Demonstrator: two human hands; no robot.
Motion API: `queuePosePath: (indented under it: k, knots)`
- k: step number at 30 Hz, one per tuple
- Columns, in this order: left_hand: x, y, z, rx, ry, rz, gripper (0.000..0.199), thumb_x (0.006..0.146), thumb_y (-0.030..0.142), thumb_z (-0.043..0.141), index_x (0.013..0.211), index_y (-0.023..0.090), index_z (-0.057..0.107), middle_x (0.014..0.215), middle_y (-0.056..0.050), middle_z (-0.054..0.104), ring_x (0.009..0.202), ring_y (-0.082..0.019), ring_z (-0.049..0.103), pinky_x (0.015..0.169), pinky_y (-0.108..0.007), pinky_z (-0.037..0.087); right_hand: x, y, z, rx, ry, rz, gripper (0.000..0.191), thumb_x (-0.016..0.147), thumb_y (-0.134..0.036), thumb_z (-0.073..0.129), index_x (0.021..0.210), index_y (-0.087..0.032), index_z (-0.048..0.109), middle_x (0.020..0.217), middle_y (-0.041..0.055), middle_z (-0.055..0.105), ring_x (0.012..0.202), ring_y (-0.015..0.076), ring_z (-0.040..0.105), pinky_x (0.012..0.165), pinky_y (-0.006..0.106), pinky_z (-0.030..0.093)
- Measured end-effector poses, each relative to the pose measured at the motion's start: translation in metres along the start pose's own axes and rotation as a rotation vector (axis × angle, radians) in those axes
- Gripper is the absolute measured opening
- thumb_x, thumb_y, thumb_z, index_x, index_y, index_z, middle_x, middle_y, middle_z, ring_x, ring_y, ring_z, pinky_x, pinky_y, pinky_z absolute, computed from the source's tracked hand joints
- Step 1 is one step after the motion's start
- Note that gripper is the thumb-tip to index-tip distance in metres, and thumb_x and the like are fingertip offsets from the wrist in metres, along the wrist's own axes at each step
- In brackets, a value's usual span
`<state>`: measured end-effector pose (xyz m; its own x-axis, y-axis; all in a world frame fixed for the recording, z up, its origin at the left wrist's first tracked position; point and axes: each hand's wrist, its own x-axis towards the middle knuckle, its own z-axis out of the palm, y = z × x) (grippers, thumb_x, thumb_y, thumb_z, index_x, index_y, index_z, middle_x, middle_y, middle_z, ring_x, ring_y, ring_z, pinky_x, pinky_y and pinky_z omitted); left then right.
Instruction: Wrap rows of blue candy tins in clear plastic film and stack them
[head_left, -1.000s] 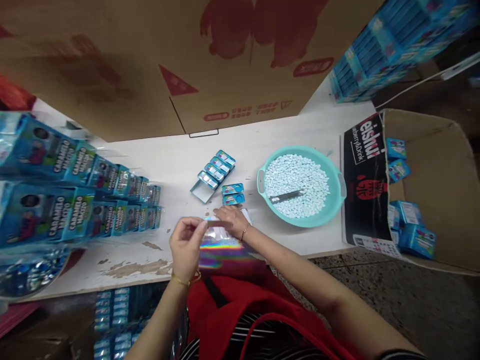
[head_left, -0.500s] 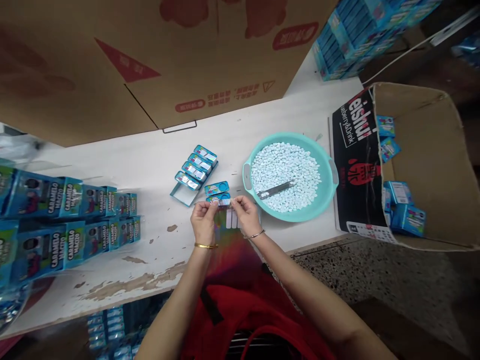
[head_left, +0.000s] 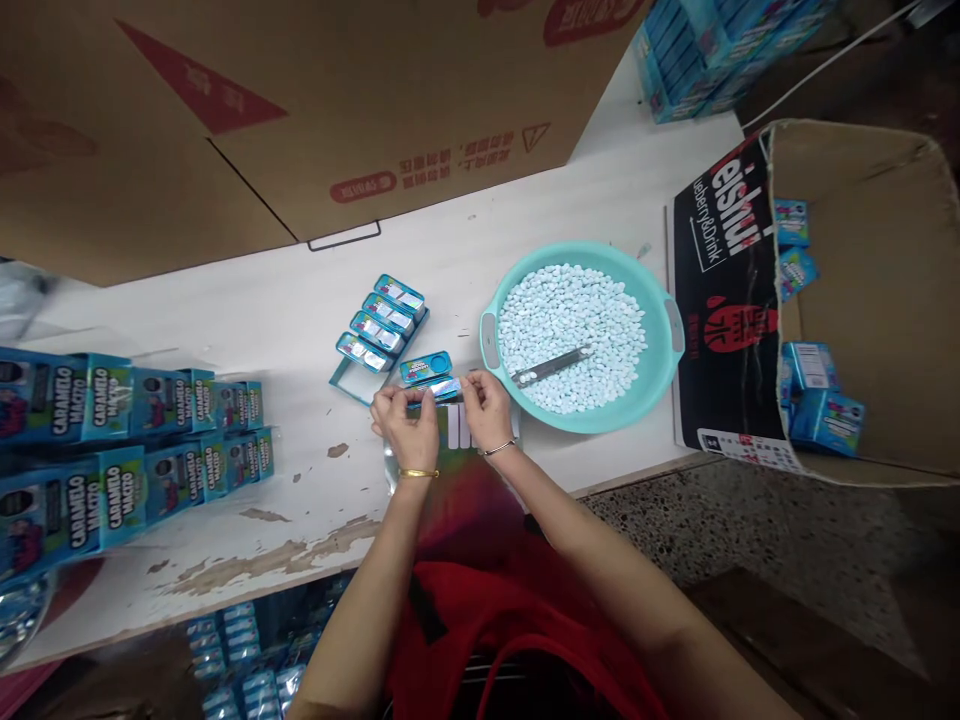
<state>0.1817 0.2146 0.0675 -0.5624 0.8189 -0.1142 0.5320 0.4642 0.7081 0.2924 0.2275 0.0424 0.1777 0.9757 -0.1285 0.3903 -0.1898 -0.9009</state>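
A small blue tin [head_left: 442, 389] with a shiny label strip across it lies between my hands. My left hand [head_left: 409, 425] is closed on the tin's left end, its thumb along the near edge. My right hand [head_left: 489, 412] pinches at the right end of the label; what lies under the fingertips is partly hidden. Just beyond lies another blue tin [head_left: 425, 367], with a round mark on its right side. White label strips on a sheet [head_left: 457, 425] show below, between my wrists. To the left, several labelled tins [head_left: 386, 330] stand in an open blue display box [head_left: 343, 378].
A turquoise basin [head_left: 671, 325] of pale candies [head_left: 574, 320] with a metal scoop [head_left: 555, 365] stands at right. Beyond it is an open carton [head_left: 720, 330] holding blue boxes. A large carton [head_left: 300, 130] blocks the back. Stacked candy boxes [head_left: 112, 430] line the left.
The label strip, stretched between my fingers before, now lies along the tin. My left fingers have moved round the tin's left end. The whole view has shifted slightly.
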Motion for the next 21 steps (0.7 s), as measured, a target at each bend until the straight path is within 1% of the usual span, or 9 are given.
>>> queuePosePath:
  k: [6,8,10,12,13,15,17,19,21]
  knots:
    - [0.001,0.002,0.003,0.061,-0.011,-0.026,0.015,0.075,0.028,0.07,0.069,0.019,0.059,0.099,-0.005,0.053,0.104,-0.025,0.049,0.092,-0.044,0.032,0.004,0.003,0.002,0.033,-0.026,0.029,0.023,0.089,-0.039,0.05,0.077,-0.019,0.052,0.071,0.0007,0.054,0.066,0.0153,0.05,0.065,0.029,0.04]
    - [0.002,0.002,0.003,0.06,-0.005,-0.057,0.019,0.073,0.029,0.072,0.074,0.019,0.056,0.099,-0.004,0.052,0.105,-0.025,0.049,0.093,-0.044,0.031,0.005,0.006,0.004,0.073,-0.047,0.053,0.025,0.088,-0.04,0.05,0.075,-0.019,0.051,0.071,0.0008,0.054,0.066,0.0151,0.05,0.065,0.029,0.041]
    - [0.004,0.001,0.002,0.03,0.008,-0.129,0.031,0.068,0.029,0.076,0.085,0.019,0.052,0.102,-0.003,0.051,0.102,-0.024,0.05,0.093,-0.044,0.033,0.005,0.01,0.007,0.123,-0.054,0.102,0.023,0.087,-0.04,0.051,0.08,-0.018,0.052,0.068,-0.0002,0.052,0.064,0.0146,0.049,0.063,0.028,0.041]
    - [0.006,-0.002,0.002,-0.021,0.013,-0.202,0.049,0.062,0.028,0.08,0.099,0.02,0.048,0.107,-0.003,0.049,0.097,-0.021,0.05,0.091,-0.042,0.036,0.0,0.013,0.009,0.137,-0.029,0.14,0.023,0.087,-0.038,0.051,0.095,-0.017,0.054,0.067,-0.0014,0.049,0.06,0.0146,0.047,0.06,0.028,0.042]
    - [0.007,-0.003,0.003,-0.048,0.007,-0.222,0.057,0.06,0.028,0.081,0.105,0.02,0.047,0.109,-0.004,0.048,0.096,-0.021,0.05,0.09,-0.041,0.037,-0.004,0.013,0.009,0.117,-0.019,0.122,0.026,0.087,-0.036,0.05,0.103,-0.017,0.055,0.07,-0.0005,0.049,0.062,0.0153,0.048,0.061,0.029,0.043]
    - [0.01,-0.006,0.004,-0.097,-0.005,-0.235,0.068,0.058,0.026,0.082,0.115,0.022,0.045,0.113,-0.006,0.047,0.1,-0.021,0.049,0.09,-0.04,0.039,-0.014,0.013,0.009,0.018,-0.041,0.009,0.034,0.09,-0.029,0.042,0.12,-0.016,0.054,0.081,0.0044,0.051,0.074,0.0184,0.052,0.071,0.032,0.046]
    - [0.012,-0.007,0.006,-0.12,-0.019,-0.237,0.075,0.058,0.027,0.081,0.122,0.021,0.043,0.115,-0.008,0.048,0.104,-0.024,0.049,0.09,-0.04,0.039,-0.024,0.01,0.009,-0.129,-0.097,-0.114,0.044,0.091,-0.02,0.033,0.132,-0.014,0.05,0.094,0.0104,0.052,0.091,0.0223,0.052,0.082,0.036,0.044]
    - [0.012,-0.009,0.006,-0.115,-0.034,-0.242,0.078,0.058,0.028,0.081,0.126,0.021,0.043,0.117,-0.01,0.05,0.103,-0.025,0.05,0.09,-0.041,0.039,-0.03,0.008,0.008,-0.304,-0.159,-0.131,0.052,0.089,-0.013,0.03,0.139,-0.012,0.043,0.102,0.014,0.053,0.098,0.0255,0.049,0.085,0.038,0.042]
    - [0.012,-0.011,0.004,-0.094,-0.059,-0.217,0.075,0.06,0.033,0.081,0.125,0.021,0.046,0.12,-0.01,0.053,0.102,-0.026,0.051,0.092,-0.044,0.036,-0.033,0.007,0.006,-0.484,-0.234,-0.087,0.055,0.087,-0.011,0.033,0.141,-0.011,0.041,0.11,0.0157,0.053,0.099,0.0279,0.047,0.084,0.04,0.039]
